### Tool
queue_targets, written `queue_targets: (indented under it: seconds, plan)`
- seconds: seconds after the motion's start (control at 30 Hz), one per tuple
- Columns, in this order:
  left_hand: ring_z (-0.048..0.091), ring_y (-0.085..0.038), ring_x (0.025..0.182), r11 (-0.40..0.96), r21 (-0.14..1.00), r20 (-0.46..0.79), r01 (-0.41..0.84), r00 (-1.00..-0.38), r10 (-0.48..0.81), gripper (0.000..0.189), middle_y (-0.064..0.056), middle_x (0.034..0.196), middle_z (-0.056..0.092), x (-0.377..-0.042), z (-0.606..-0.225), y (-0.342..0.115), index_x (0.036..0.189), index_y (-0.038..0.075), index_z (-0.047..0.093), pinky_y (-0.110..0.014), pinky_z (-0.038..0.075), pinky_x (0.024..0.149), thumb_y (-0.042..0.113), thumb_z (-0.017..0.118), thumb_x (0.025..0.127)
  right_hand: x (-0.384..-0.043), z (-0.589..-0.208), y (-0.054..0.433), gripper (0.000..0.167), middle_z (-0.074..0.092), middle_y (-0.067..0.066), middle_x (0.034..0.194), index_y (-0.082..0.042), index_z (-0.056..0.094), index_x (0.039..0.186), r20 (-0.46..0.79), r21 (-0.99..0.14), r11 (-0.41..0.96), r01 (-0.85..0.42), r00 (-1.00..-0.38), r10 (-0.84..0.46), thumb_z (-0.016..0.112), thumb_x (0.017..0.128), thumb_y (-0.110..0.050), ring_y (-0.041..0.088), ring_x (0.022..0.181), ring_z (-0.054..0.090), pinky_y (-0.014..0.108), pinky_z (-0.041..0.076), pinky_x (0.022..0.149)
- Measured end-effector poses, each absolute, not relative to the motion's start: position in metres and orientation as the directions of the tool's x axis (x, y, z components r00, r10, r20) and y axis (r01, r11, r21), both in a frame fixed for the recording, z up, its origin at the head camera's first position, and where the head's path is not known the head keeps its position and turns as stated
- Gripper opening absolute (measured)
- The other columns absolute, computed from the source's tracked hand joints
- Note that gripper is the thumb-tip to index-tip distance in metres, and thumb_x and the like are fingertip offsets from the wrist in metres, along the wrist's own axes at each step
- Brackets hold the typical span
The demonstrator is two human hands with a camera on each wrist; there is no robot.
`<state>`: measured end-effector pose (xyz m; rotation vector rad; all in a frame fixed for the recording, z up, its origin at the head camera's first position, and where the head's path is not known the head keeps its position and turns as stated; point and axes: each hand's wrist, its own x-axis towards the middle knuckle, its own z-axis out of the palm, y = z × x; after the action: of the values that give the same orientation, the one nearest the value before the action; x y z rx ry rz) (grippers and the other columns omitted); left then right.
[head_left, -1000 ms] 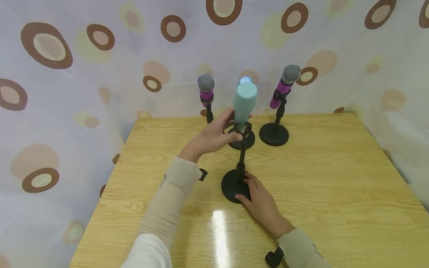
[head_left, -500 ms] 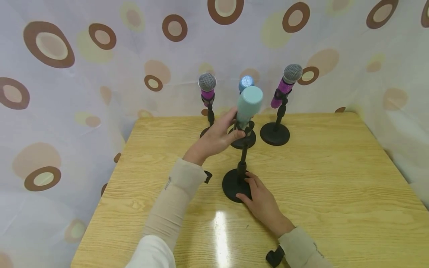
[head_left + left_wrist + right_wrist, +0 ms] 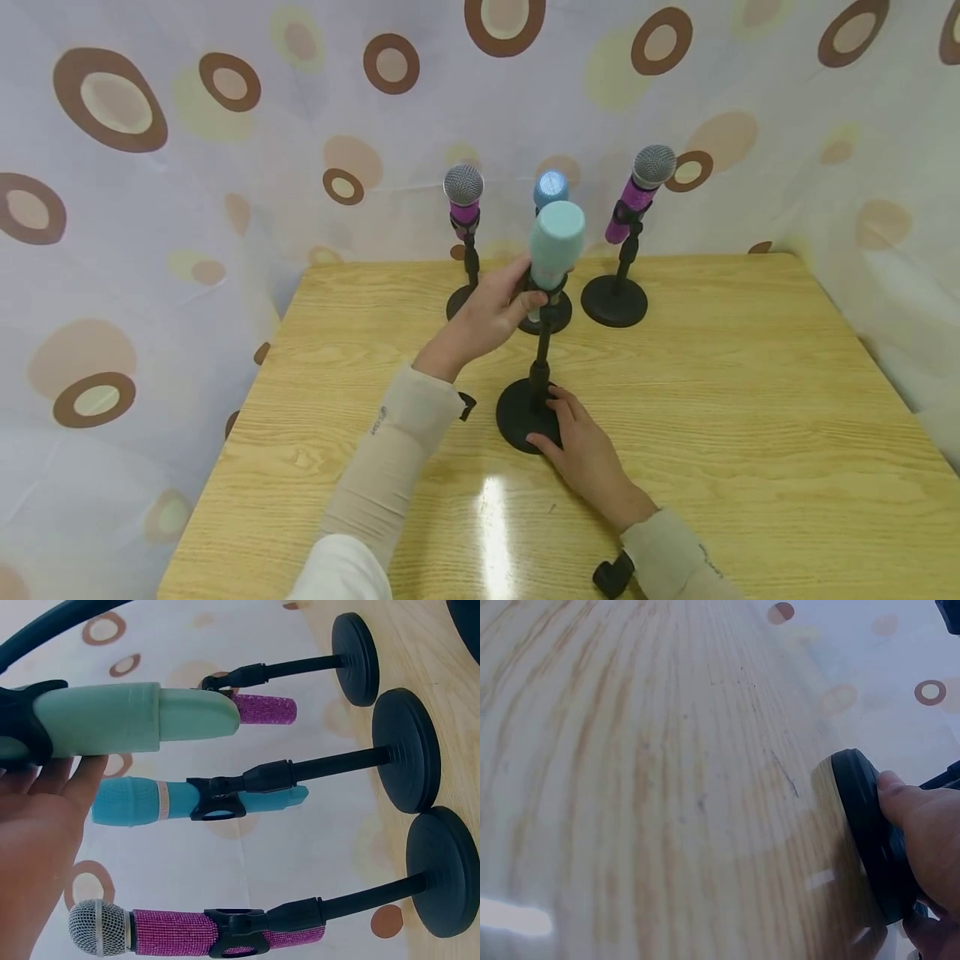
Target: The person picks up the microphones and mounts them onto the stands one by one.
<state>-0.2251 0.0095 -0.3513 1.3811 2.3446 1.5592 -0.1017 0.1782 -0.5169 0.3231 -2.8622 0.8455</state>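
Note:
A mint-green microphone sits tilted in the black clip of the nearest desk stand, its rounded head toward me. My left hand grips it at the clip, thumb on the near side and fingers behind. In the left wrist view the microphone's body passes through the clip, and its tapered tail sticks out beyond. Low on the same stand, my right hand holds the round black base. In the right wrist view the thumb lies on top of this base.
Behind stand three more microphones on black stands: a purple one with a silver head on the left, a blue one in the middle, another purple one on the right. A patterned cloth rises behind the wooden table.
The mint-green microphone has come down and toward me through the clip, and its tail now shows below it. My left hand moved slightly right with it. My right hand stayed on the base.

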Motion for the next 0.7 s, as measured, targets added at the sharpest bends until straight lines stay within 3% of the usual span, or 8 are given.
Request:
queue_targets:
  seconds: [0.3,0.53,0.7]
  plan:
    - [0.053,-0.023,0.133,0.101,0.793,0.415,0.601,-0.654,0.633,0.057,-0.015,0.144,0.051,-0.218,-0.359,0.007,0.148,0.006,0.037,-0.039,0.045,0.110,0.031,0.047,0.098,-0.100,-0.517,0.178,0.060,0.047,0.018,0.147,0.003,0.054,0.130,0.199,-0.524,0.815,-0.248,-0.966,-0.166,0.072,0.090,-0.038,0.036,0.129,0.055,0.049,0.052,0.098]
    - [0.053,-0.020,0.132,0.150,0.786,0.443,0.600,-0.716,0.540,0.049,-0.010,0.142,0.052,-0.212,-0.372,0.002,0.149,0.010,0.039,-0.035,0.045,0.111,0.020,0.052,0.103,-0.100,-0.518,0.178,0.059,0.047,0.018,0.146,0.003,0.054,0.130,0.214,-0.520,0.814,-0.258,-0.962,-0.169,0.072,0.090,-0.037,0.036,0.129,0.055,0.049,0.052,0.098]
    - [0.052,-0.020,0.131,0.141,0.842,0.405,0.520,-0.784,0.471,0.044,-0.010,0.141,0.051,-0.201,-0.389,-0.005,0.146,0.010,0.042,-0.033,0.043,0.112,0.020,0.050,0.104,-0.101,-0.519,0.178,0.059,0.047,0.019,0.145,0.004,0.054,0.129,0.230,-0.516,0.813,-0.270,-0.958,-0.172,0.072,0.090,-0.037,0.036,0.128,0.056,0.048,0.053,0.098]
